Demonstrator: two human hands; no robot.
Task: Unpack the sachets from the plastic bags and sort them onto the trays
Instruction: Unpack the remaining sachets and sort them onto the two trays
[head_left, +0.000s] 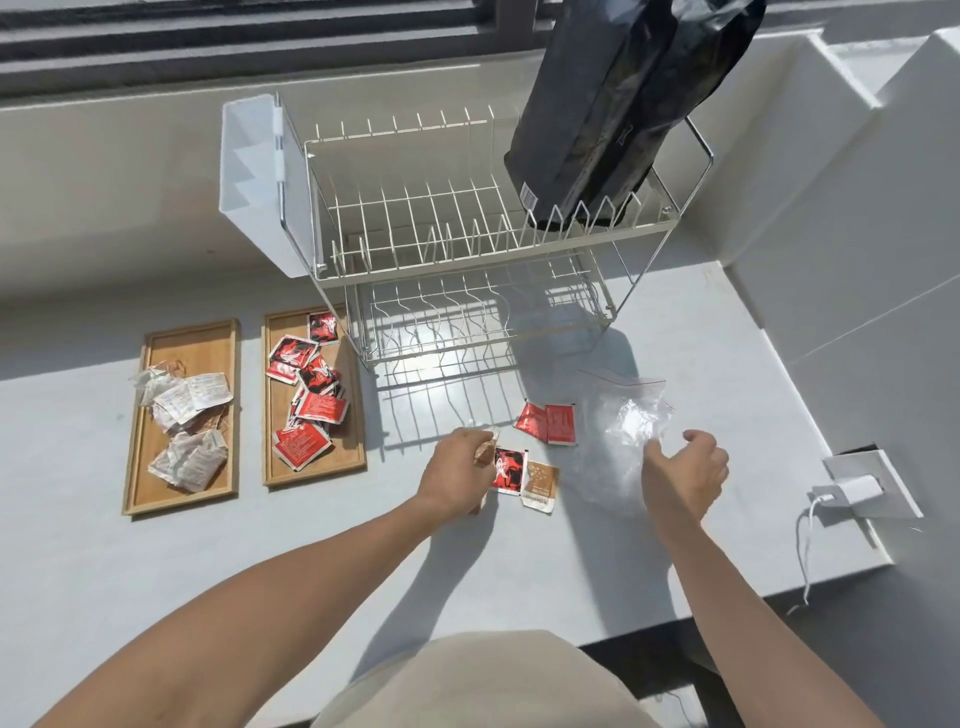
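Brown sachet (485, 451) is pinched in the left hand (457, 475) — right hand (685, 467) held loosely open, empty — and could be dropped onto the red-sachet tray (358, 415) if rushed.

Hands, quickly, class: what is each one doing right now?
Left hand: closed on a brown sachet.
Right hand: open, fingers curled, holding nothing, beside the clear plastic bag.

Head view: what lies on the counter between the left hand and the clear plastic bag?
In the head view, loose sachets lie between the left hand and the clear plastic bag: two red ones, a red-and-black one and a tan one.
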